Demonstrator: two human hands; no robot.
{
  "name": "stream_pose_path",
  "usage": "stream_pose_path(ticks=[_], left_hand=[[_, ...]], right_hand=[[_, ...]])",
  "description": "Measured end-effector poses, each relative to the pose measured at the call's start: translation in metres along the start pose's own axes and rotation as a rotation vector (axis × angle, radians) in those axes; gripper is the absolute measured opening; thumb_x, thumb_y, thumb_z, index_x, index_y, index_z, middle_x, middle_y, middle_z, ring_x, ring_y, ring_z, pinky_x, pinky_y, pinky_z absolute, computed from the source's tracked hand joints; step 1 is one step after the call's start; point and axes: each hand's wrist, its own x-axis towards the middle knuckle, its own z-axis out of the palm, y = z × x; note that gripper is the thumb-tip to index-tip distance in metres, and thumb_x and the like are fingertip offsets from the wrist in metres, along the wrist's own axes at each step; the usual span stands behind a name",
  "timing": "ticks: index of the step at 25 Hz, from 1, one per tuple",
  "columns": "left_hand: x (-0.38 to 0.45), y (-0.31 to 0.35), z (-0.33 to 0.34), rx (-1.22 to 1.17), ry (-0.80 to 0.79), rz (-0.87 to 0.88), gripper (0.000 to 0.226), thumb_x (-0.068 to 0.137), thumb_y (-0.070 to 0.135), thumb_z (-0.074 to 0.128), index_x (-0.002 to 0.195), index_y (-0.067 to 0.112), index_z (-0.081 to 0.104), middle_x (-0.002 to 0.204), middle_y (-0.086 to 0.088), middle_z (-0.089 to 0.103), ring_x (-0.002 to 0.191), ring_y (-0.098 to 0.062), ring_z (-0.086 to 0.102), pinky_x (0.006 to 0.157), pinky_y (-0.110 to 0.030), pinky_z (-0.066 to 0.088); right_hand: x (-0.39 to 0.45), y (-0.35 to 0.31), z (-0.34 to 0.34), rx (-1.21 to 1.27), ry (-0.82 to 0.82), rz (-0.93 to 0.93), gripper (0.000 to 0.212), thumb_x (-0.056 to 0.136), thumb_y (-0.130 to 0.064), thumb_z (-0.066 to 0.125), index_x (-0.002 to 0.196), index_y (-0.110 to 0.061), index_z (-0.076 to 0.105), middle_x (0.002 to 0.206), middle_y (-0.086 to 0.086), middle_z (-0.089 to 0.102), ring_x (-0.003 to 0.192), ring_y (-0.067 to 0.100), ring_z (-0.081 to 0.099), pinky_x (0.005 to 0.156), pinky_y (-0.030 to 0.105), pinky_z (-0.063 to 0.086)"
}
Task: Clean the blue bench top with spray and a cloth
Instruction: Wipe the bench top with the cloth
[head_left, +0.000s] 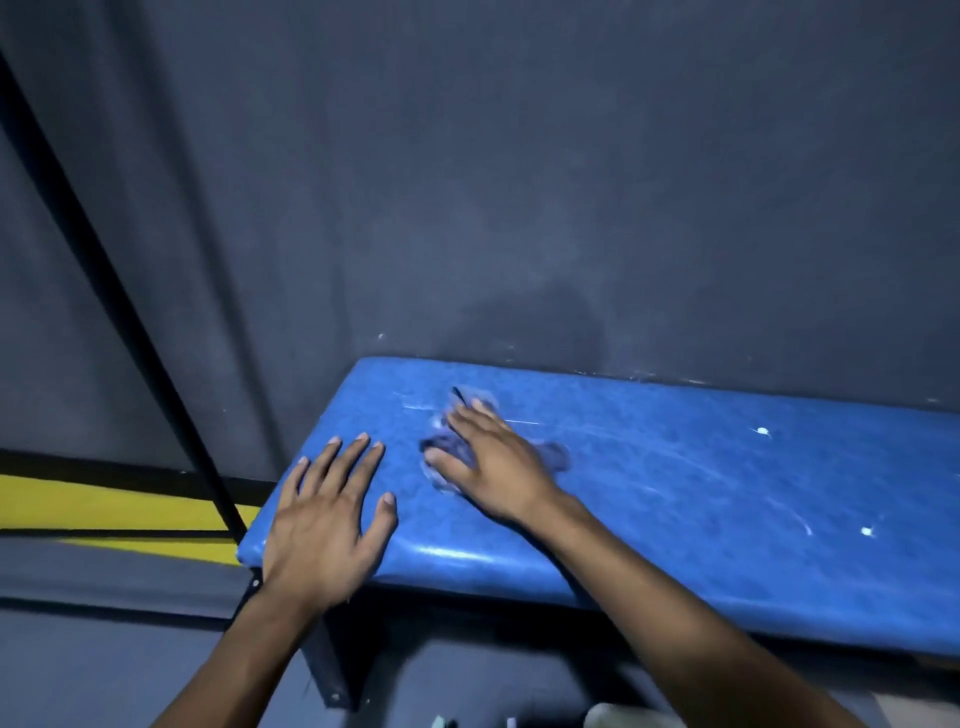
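Observation:
The blue padded bench top (701, 483) runs from the centre to the right edge, against the dark wall. My right hand (493, 462) presses flat on a small bluish-grey cloth (556, 454) near the bench's left end, fingers spread over it; most of the cloth is hidden under the hand. My left hand (327, 514) lies flat and empty on the bench's left front corner, fingers apart. Faint streaks and a few white specks (762, 431) mark the surface. No spray bottle is in view.
A dark grey wall (519, 182) rises directly behind the bench. A black metal bar (130, 312) slants down on the left to the bench corner. A yellow floor stripe (104, 504) lies left of the bench. The bench's dark metal leg (332, 670) stands below the left end.

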Motion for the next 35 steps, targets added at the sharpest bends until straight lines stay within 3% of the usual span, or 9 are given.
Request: stream_pose_path(ticks=[4, 6, 10, 13, 16, 18, 23, 27, 35], left_hand=[[0.001, -0.003, 0.002, -0.01, 0.008, 0.021, 0.064, 0.095, 0.053, 0.029, 0.15, 0.026, 0.044, 0.157, 0.005, 0.043, 0.15, -0.019, 0.031, 0.122, -0.045, 0.022], [0.002, -0.003, 0.003, -0.011, 0.013, 0.021, 0.063, 0.095, 0.053, 0.029, 0.15, 0.026, 0.044, 0.158, 0.005, 0.043, 0.15, -0.019, 0.03, 0.122, -0.045, 0.022], [0.0, 0.002, 0.005, 0.016, 0.018, -0.015, 0.064, 0.094, 0.053, 0.029, 0.15, 0.025, 0.043, 0.158, 0.005, 0.041, 0.151, -0.019, 0.029, 0.123, -0.046, 0.02], [-0.001, 0.005, 0.002, 0.019, 0.004, -0.016, 0.064, 0.095, 0.052, 0.028, 0.15, 0.024, 0.044, 0.158, 0.004, 0.042, 0.151, -0.019, 0.03, 0.122, -0.046, 0.02], [0.0, 0.002, 0.0, 0.029, -0.009, 0.002, 0.064, 0.095, 0.052, 0.028, 0.149, 0.022, 0.046, 0.157, 0.003, 0.044, 0.149, -0.02, 0.032, 0.122, -0.046, 0.023], [0.0, 0.001, 0.0, 0.016, -0.004, 0.015, 0.064, 0.094, 0.051, 0.03, 0.148, 0.021, 0.047, 0.156, 0.003, 0.046, 0.149, -0.021, 0.034, 0.121, -0.047, 0.024], [0.0, 0.002, 0.003, 0.013, 0.006, -0.007, 0.063, 0.094, 0.051, 0.033, 0.148, 0.022, 0.048, 0.156, 0.004, 0.046, 0.149, -0.02, 0.034, 0.122, -0.046, 0.023], [0.003, 0.0, 0.002, 0.006, 0.0, -0.011, 0.063, 0.093, 0.053, 0.035, 0.147, 0.023, 0.048, 0.155, 0.005, 0.047, 0.149, -0.019, 0.034, 0.122, -0.045, 0.022], [0.003, 0.0, -0.003, -0.051, -0.009, 0.022, 0.063, 0.091, 0.054, 0.034, 0.141, 0.021, 0.055, 0.15, -0.001, 0.053, 0.143, -0.025, 0.042, 0.117, -0.048, 0.029]], right_hand=[[0.06, 0.038, -0.005, 0.058, -0.119, 0.122, 0.049, 0.1, -0.036, 0.043, 0.14, -0.009, 0.052, 0.153, 0.011, 0.047, 0.144, 0.025, 0.04, 0.118, 0.027, 0.023], [0.015, 0.099, -0.041, 0.006, 0.005, 0.155, 0.044, 0.101, -0.022, 0.05, 0.143, -0.011, 0.05, 0.157, 0.009, 0.043, 0.143, 0.023, 0.043, 0.112, 0.022, 0.029], [-0.054, 0.141, -0.076, -0.127, 0.248, 0.581, 0.035, 0.101, -0.019, 0.048, 0.135, -0.012, 0.058, 0.141, 0.012, 0.058, 0.125, 0.035, 0.057, 0.099, 0.039, 0.044], [0.011, 0.069, -0.028, 0.077, 0.049, 0.125, 0.017, 0.091, -0.029, 0.063, 0.1, -0.04, 0.07, 0.109, -0.025, 0.067, 0.09, 0.014, 0.061, 0.085, 0.029, 0.046], [0.058, -0.02, 0.019, 0.043, -0.094, -0.122, 0.045, 0.094, -0.035, 0.045, 0.131, -0.017, 0.062, 0.141, 0.007, 0.059, 0.132, 0.026, 0.052, 0.111, 0.036, 0.036], [0.057, -0.029, 0.009, 0.023, -0.102, -0.095, 0.048, 0.1, -0.024, 0.046, 0.147, -0.01, 0.047, 0.156, 0.011, 0.044, 0.147, 0.022, 0.036, 0.117, 0.032, 0.027], [0.074, 0.029, -0.006, -0.036, 0.009, 0.186, 0.033, 0.1, -0.024, 0.045, 0.129, -0.013, 0.058, 0.143, 0.009, 0.056, 0.13, 0.029, 0.054, 0.094, 0.036, 0.042], [0.106, -0.037, 0.024, 0.105, -0.105, -0.033, 0.048, 0.103, -0.021, 0.045, 0.149, -0.01, 0.045, 0.159, 0.007, 0.041, 0.148, 0.021, 0.035, 0.117, 0.032, 0.027], [-0.062, 0.03, -0.036, 0.017, 0.026, 0.05, 0.044, 0.099, -0.024, 0.051, 0.143, -0.016, 0.053, 0.15, 0.003, 0.054, 0.139, 0.019, 0.047, 0.113, 0.027, 0.033]])
